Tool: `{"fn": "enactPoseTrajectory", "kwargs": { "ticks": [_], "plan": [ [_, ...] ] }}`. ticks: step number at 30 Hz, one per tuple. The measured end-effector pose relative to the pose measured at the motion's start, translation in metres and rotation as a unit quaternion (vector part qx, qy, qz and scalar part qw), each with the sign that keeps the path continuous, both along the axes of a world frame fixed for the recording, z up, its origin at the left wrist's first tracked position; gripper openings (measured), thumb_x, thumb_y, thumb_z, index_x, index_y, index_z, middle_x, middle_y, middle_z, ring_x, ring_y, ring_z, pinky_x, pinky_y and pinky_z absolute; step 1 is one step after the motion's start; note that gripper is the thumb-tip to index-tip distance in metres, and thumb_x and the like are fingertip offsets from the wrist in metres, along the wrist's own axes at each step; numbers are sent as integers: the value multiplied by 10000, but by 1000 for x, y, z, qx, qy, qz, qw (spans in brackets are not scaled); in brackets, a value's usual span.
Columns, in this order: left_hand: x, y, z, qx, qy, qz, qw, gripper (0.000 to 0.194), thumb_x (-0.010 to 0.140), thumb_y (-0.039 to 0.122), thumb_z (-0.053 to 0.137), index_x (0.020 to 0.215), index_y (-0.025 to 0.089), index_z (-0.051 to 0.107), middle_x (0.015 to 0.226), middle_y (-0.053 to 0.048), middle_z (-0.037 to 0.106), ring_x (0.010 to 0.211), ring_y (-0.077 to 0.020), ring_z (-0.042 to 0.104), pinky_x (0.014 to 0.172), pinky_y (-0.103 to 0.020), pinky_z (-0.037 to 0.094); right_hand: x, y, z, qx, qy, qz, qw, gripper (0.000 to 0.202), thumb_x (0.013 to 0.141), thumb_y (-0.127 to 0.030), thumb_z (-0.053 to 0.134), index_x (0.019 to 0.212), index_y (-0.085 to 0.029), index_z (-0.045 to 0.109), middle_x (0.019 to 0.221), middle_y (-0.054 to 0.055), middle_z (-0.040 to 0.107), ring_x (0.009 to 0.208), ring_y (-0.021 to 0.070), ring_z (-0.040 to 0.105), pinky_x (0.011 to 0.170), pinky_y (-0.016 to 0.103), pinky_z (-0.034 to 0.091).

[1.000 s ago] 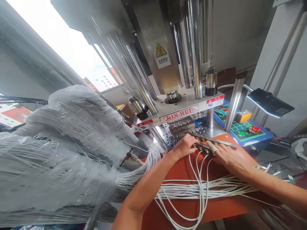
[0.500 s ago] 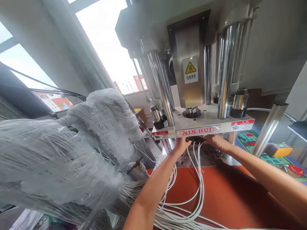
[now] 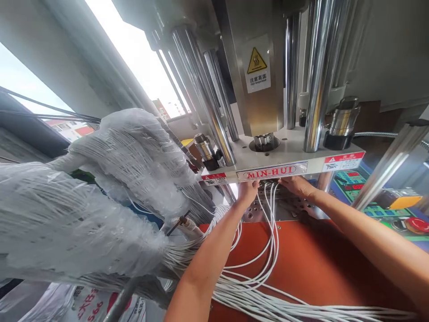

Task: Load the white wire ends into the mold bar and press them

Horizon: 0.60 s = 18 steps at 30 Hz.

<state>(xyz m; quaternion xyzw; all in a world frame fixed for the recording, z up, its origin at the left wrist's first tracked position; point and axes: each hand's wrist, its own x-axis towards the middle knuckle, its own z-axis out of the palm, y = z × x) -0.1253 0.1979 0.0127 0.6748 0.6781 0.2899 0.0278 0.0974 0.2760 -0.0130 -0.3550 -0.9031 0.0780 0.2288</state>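
My left hand (image 3: pixel 248 191) reaches under the front edge of the press's upper plate (image 3: pixel 318 158), its fingers closed at the left end of a dark metal mould (image 3: pixel 270 184). At the right end of the mould, the fingers of my right hand (image 3: pixel 296 184) are bent against it, and the plate hides part of them. Several white cables (image 3: pixel 274 223) come out of the mould's front between my hands. They droop over the orange-red work surface (image 3: pixel 311 259) and join a thick bundle of cables (image 3: pixel 254 295). The mould's inside cannot be made out.
Large plastic-wrapped cable bundles (image 3: pixel 77 219) hang at the left. Shiny guide columns (image 3: pixel 204 94) and a heat-warning block (image 3: pixel 258 89) rise above the plate. A control panel (image 3: pixel 378 197) with a red emergency button (image 3: pixel 417 224) is at the right.
My view has come closer to the press, so the plate looks larger. Both hands have gone deeper beneath the plate with the mould, and less of it shows.
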Motion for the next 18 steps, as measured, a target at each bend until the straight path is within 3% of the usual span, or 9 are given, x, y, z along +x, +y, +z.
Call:
{"fn": "enactPoseTrajectory", "kwargs": {
  "ticks": [4, 9, 12, 14, 18],
  "plan": [
    [6, -3, -2, 5, 44, 4, 999, 324, 964, 263, 389, 1147, 193, 647, 1206, -84, 659, 1153, -236, 567, 1044, -362, 399, 10, -9, 3, -36, 1, 3, 999, 414, 964, -410, 330, 841, -158, 635, 756, 91, 667, 712, 211, 602, 740, 351, 462],
    [-8, -3, 10, -36, 91, -47, 994, 329, 969, 278, 367, 1088, 207, 665, 1133, -59, 686, 1097, -228, 588, 990, -351, 430, 15, -7, 17, -47, 19, 19, 999, 413, 951, -367, 278, 963, -188, 650, 840, 74, 689, 853, 222, 626, 805, 348, 498],
    [-16, -8, 16, -41, 93, -76, 992, 323, 960, 248, 368, 1072, 211, 669, 1111, -51, 688, 1063, -223, 600, 942, -344, 455, 15, -9, 18, -27, 38, -16, 999, 390, 903, -252, 293, 1045, -170, 647, 878, 96, 691, 939, 245, 618, 854, 378, 491],
    [-16, -17, 16, -22, 89, -99, 991, 322, 944, 212, 394, 1163, 226, 630, 1180, -42, 661, 1101, -211, 578, 959, -339, 447, 15, -15, 14, -16, 46, -56, 997, 390, 849, -173, 311, 1037, -145, 652, 916, 127, 688, 947, 259, 616, 868, 399, 481],
    [6, -33, 12, 58, 114, -154, 980, 368, 935, 267, 463, 1295, 257, 538, 1294, -26, 587, 1187, -217, 486, 1046, -381, 379, 16, -26, 6, -11, 45, -102, 994, 349, 756, -106, 364, 913, -126, 675, 934, 152, 682, 906, 259, 621, 848, 395, 484]
  ]
}}
